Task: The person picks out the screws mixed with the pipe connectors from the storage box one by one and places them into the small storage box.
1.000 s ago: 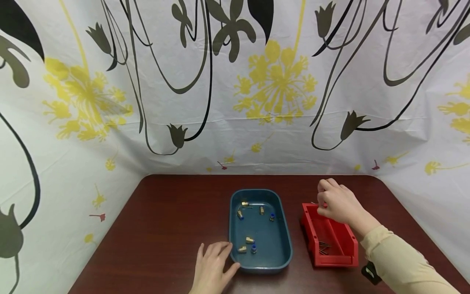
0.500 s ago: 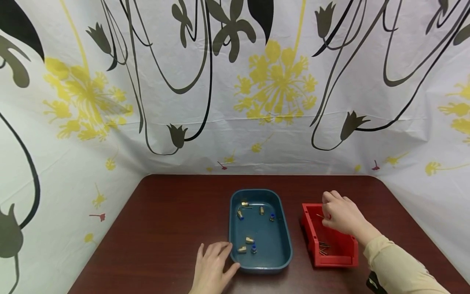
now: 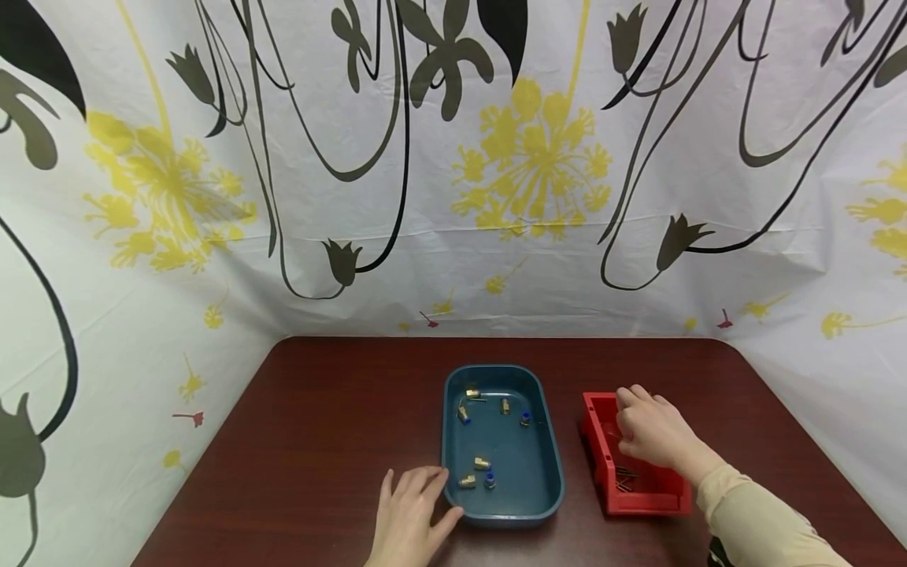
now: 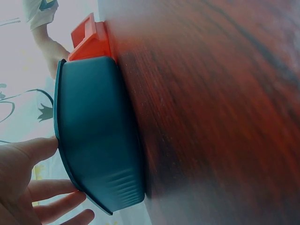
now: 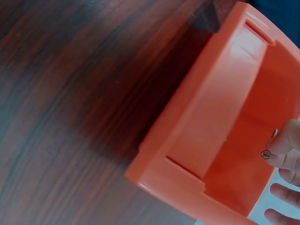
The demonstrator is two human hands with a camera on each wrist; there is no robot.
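Observation:
My right hand (image 3: pixel 655 429) is over the red bin (image 3: pixel 671 504). In the right wrist view its thumb and fingertips pinch a small screw (image 5: pixel 266 154), whose round head shows; the rest is mostly hidden by the fingers. Farther down in the bin lie several brass-coloured screws (image 3: pixel 625 477). My left hand (image 3: pixel 409 512) touches the near left corner of the blue tray (image 3: pixel 553 441). Seen from the left wrist, its extended thumb and fingers rest against the tray's rim. Inside the tray are several brass fittings (image 3: pixel 482 463), some with blue ends, such as the blue-ended fitting (image 3: pixel 490 479).
Both containers stand on a dark red-brown wooden table (image 3: pixel 340 441), the bin to the right of the tray with a narrow gap between. A patterned white cloth (image 3: pixel 425 197) hangs behind the table and along its sides. A thin pin-like piece (image 3: pixel 476 399) lies in the tray.
From above the bin's far end, my right hand has come down and nearer, into the bin's opening. A thin screw showed at its fingertips half a second ago. My left hand stays put.

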